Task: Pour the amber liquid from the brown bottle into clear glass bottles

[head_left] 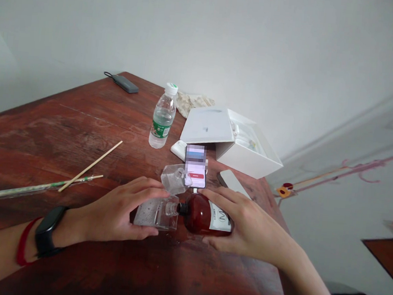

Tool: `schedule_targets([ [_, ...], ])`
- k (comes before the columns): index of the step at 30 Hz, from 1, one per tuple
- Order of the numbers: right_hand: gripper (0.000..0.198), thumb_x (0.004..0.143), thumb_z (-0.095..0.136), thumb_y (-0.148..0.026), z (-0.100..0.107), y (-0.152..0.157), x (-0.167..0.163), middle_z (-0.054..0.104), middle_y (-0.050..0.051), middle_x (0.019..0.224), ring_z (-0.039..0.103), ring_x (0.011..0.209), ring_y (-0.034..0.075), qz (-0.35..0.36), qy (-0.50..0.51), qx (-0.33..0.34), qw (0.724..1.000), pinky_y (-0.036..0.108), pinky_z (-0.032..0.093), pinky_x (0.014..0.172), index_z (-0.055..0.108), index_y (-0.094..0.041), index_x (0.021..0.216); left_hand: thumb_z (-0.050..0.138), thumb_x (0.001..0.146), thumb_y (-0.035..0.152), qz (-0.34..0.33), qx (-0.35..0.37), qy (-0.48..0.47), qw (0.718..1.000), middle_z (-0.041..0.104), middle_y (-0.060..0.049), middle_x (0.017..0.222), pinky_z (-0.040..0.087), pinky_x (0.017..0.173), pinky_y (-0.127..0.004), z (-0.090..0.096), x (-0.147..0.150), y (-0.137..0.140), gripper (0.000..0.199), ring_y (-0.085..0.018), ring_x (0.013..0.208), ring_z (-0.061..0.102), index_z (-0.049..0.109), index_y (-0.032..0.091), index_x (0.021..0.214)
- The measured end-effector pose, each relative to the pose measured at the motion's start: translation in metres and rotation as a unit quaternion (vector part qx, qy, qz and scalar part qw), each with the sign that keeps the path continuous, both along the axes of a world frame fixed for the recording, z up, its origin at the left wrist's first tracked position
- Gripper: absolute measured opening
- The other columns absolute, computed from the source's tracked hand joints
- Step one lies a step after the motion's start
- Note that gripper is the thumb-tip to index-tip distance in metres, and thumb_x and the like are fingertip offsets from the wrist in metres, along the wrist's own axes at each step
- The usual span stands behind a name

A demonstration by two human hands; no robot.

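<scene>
My left hand (125,208) is wrapped round a clear square bottle (159,217) with droplets or bubbles inside, held sideways low over the table. Closed round a reddish-brown bottle (197,214) with a white label, my right hand (240,218) keeps it level too. The black neck of the brown bottle meets the clear bottle's mouth; whether one sits inside the other I cannot tell. Just beyond them lies another clear, angular plastic piece (173,180), overlapping the corner of a lit phone (196,168).
A water bottle (163,117) stands behind my left hand. An open white box (250,157) is at the back right, near a white case (178,149) and a grey-white slab (233,182). Wooden chopsticks (91,165), one wrapped set (23,193) and a grey power bank (125,84) lie on the left.
</scene>
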State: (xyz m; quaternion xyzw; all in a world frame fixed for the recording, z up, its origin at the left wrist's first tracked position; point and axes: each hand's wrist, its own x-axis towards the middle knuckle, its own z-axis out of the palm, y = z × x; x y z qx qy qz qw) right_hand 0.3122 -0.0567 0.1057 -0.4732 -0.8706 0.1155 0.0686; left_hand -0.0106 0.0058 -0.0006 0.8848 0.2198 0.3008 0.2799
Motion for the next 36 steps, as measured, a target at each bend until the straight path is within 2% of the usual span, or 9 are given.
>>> schedule_targets([
  [36, 0.078, 0.081, 0.090, -0.038, -0.0006, 0.0003, 0.0009, 0.076, 0.015, 0.137, 0.076, 0.123, 0.036, 0.004, -0.015, 0.011, 1.000, 0.048, 0.064, 0.102, 0.062, -0.020, 0.151, 0.087, 0.095, 0.037, -0.007, 0.019, -0.008, 1.000, 0.065, -0.008, 0.147, 0.055, 0.118, -0.046, -0.0022, 0.0003, 0.0019, 0.066, -0.030, 0.135, 0.065, 0.055, 0.032, 0.153],
])
